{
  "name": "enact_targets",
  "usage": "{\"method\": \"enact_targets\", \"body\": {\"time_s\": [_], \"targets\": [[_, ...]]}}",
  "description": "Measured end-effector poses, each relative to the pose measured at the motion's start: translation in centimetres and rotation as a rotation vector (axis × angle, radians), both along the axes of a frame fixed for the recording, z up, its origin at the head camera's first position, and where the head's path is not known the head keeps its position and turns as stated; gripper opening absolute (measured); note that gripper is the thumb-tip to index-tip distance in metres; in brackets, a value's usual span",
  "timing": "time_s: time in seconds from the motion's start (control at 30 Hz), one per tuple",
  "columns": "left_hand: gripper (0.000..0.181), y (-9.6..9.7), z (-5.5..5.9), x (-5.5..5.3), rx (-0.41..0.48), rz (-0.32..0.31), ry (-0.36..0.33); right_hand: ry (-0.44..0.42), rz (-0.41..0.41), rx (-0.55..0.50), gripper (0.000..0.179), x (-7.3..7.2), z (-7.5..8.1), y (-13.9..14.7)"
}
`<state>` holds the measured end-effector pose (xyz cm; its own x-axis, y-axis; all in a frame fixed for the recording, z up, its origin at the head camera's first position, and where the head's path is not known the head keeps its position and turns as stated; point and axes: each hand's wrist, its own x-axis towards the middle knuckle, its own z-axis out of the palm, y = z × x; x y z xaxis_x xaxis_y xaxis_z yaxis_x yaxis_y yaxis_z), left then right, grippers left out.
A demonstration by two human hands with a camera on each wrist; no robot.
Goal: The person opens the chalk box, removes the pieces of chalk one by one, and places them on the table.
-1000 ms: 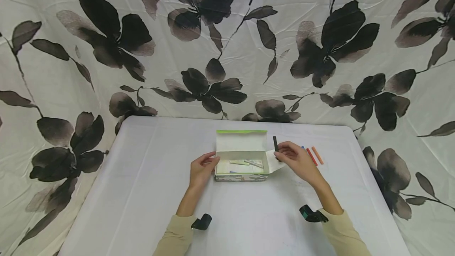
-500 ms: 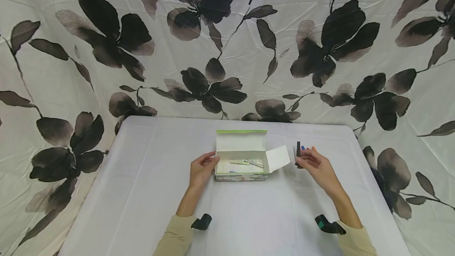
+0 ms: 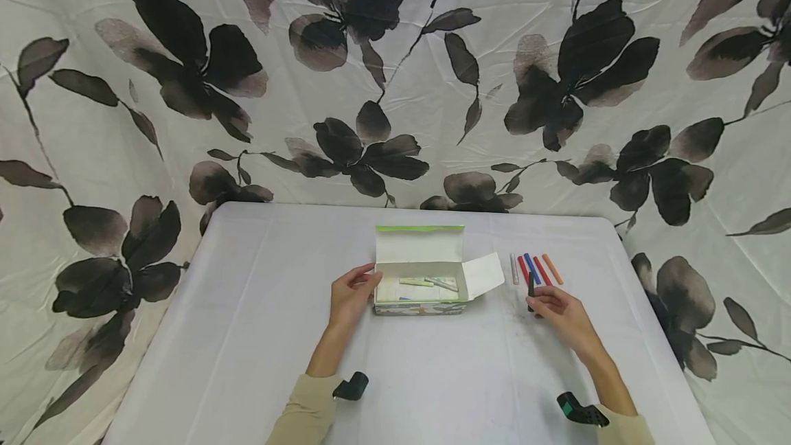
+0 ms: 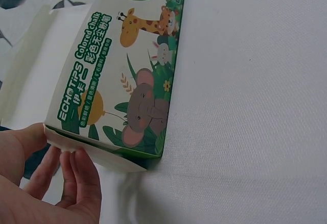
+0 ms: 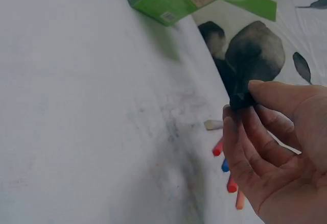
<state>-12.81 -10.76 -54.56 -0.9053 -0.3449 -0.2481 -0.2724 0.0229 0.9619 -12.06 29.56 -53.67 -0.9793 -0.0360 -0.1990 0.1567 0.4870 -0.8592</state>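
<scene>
Pinching a black stick (image 3: 531, 286) between thumb and fingers, my right hand (image 3: 561, 321) hangs at the near ends of a row — seen from my head, a grey stick (image 3: 514, 269), a red stick (image 3: 523, 268), a blue stick (image 3: 533, 269), a second red stick (image 3: 542, 271) and an orange stick (image 3: 553, 269) lie on the white table (image 3: 469, 376). Whether the black tip touches the table, I can't tell. Swinging it low could, I think, knock those neighbours rolling. To the left stands the box (image 3: 420, 309), its lid (image 3: 420, 246) raised, right flap (image 3: 484, 275) spread outward, pale sticks (image 3: 417, 282) inside.

From my left wrist, my left hand (image 3: 351, 299) grips the box's end, thumb at the corner, fingers behind a white end flap (image 4: 115, 158). Squeezing hard might crease the card; tugging might skew the box.

From my right wrist, the black stick shows as a stub at my fingertips — a slack pinch could drop it, an overtight one snap it. Dark smudges (image 5: 176, 132) suggest it may mark the table.
</scene>
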Motion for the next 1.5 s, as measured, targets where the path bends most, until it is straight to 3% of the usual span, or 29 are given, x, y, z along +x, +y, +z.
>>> {"method": "enact_targets", "body": {"time_s": [0.3,0.7,1.07,1.5], "targets": [[0.034,0.0,-0.2,0.0,0.017,-0.009,0.012,-0.047,-0.025,0.065,0.039,0.5,-1.6,0.0],[0.033,0.1,0.1,0.0,0.013,-0.007,0.008,0.002,0.002,0.242,0.028,0.2,-1.8,-0.4],[0.033,-0.1,0.0,0.0,0.016,-0.005,0.01,0.13,0.007,0.29,0.026,-0.6,0.2,-1.1],[0.034,-0.1,0.0,0.0,0.011,-0.004,-0.007,0.263,0.039,0.189,0.028,-2.8,4.1,-3.2]]}}
